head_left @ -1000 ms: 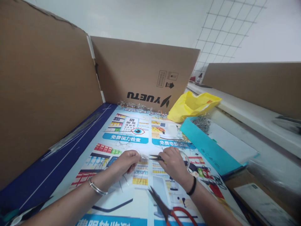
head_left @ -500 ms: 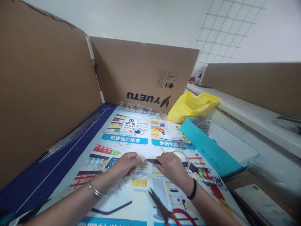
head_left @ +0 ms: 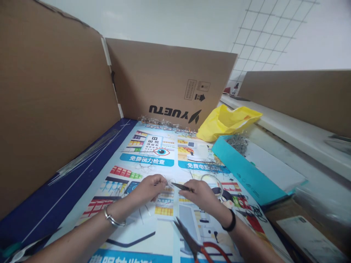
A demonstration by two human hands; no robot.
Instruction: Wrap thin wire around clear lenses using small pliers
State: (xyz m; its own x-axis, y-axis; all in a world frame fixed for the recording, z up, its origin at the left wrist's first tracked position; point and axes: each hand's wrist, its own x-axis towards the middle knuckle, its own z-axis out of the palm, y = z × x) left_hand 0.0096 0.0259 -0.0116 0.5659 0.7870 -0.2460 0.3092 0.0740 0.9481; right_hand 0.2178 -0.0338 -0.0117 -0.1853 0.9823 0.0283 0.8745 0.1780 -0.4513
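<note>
My left hand (head_left: 155,186), with a silver bangle at its wrist, pinches a small piece of thin wire (head_left: 171,181) over the printed sheet (head_left: 164,171). Facing it, my right hand (head_left: 197,193), with a black band at the wrist, is closed round a dark pointed tool (head_left: 180,186), probably pliers. The tool's tip points left, close to the wire; whether they touch is unclear. Scissors (head_left: 192,243) with red handles lie below the hands, blades apart. A ring of coiled wire (head_left: 219,184) lies beyond my right hand.
Cardboard panels (head_left: 170,80) stand at the back and left. A yellow bag (head_left: 225,122) and a teal box (head_left: 246,171) with tangled wire (head_left: 238,144) are at the right. Straight wires (head_left: 85,155) lie at the left. Wire scraps (head_left: 167,124) line the back.
The tool in my right hand has drawn slightly away from my left fingertips, and more of its dark length shows. The camera view has shifted a little.
</note>
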